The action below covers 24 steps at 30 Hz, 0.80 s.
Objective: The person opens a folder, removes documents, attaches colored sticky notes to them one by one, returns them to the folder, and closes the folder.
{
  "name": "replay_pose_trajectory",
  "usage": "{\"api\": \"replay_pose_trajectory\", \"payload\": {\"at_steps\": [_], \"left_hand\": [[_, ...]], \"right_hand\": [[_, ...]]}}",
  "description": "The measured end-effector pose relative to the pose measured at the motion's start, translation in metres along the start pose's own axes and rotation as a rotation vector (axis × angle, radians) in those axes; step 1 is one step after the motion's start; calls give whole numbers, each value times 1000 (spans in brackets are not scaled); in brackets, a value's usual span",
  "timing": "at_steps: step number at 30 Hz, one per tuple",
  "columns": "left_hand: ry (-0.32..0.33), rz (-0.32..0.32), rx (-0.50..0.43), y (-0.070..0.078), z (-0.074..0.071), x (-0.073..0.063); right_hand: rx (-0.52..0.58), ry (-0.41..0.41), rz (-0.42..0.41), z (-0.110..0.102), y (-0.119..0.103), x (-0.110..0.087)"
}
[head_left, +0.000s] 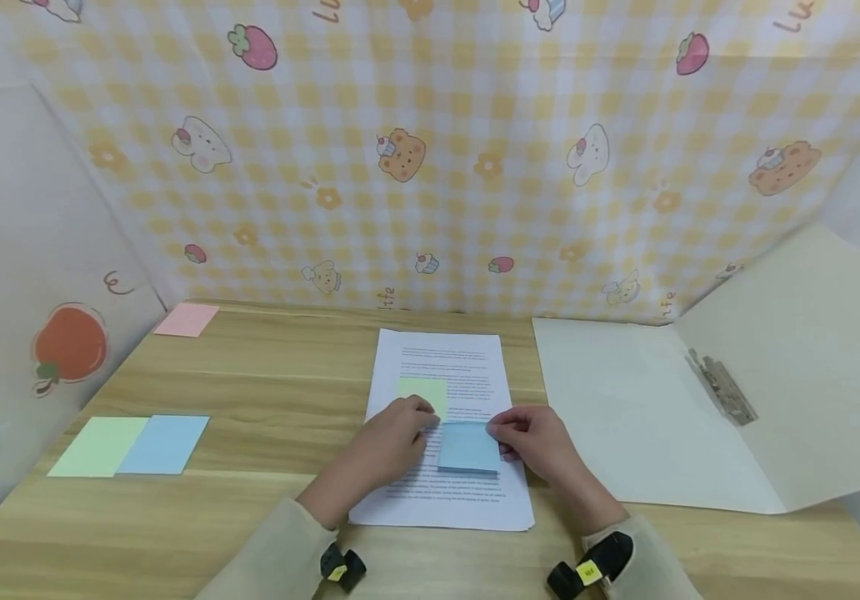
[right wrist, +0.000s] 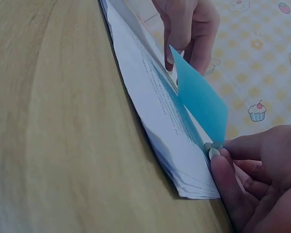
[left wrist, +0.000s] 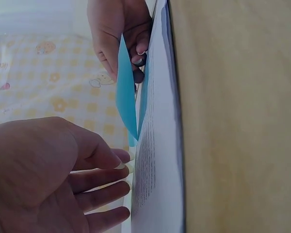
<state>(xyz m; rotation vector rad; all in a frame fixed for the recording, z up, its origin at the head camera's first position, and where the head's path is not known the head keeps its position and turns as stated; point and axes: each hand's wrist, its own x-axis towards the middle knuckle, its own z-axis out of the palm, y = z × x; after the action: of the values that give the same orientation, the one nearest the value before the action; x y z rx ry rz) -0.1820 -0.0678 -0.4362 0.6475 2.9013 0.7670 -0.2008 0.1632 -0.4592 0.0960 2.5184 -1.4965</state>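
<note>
Your right hand (head_left: 538, 437) pinches a blue note (head_left: 469, 450) by one corner, tilted over the printed pages (head_left: 445, 502).
Your left hand (head_left: 392, 435) is at that note's nine o'clock, its fingers loosely stretched out; on the pages, between ten and eleven from the blue note, lies a green note (head_left: 424, 388). From the pages, a second green note (head_left: 96, 447) and a second blue note (head_left: 167, 444) touch at nine, an open folder (head_left: 617, 417) sits at three, a pink note (head_left: 186, 320) at ten, a checked cloth (head_left: 467, 217) at twelve.
</note>
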Motion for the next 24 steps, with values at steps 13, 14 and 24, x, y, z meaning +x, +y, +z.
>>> {"api": "replay_pose_trajectory", "payload": {"at_steps": [13,14,24], "left_hand": [[-169,-49,114,8,-2,-12],[-169,-46,119,8,-2,-13],[-174,-40,122,10,-2,-12]], "right_hand": [[-26,-2,-24,1,1,1],[-28,-2,-27,1,1,1],[-62,12,-40,2,2,1]]}}
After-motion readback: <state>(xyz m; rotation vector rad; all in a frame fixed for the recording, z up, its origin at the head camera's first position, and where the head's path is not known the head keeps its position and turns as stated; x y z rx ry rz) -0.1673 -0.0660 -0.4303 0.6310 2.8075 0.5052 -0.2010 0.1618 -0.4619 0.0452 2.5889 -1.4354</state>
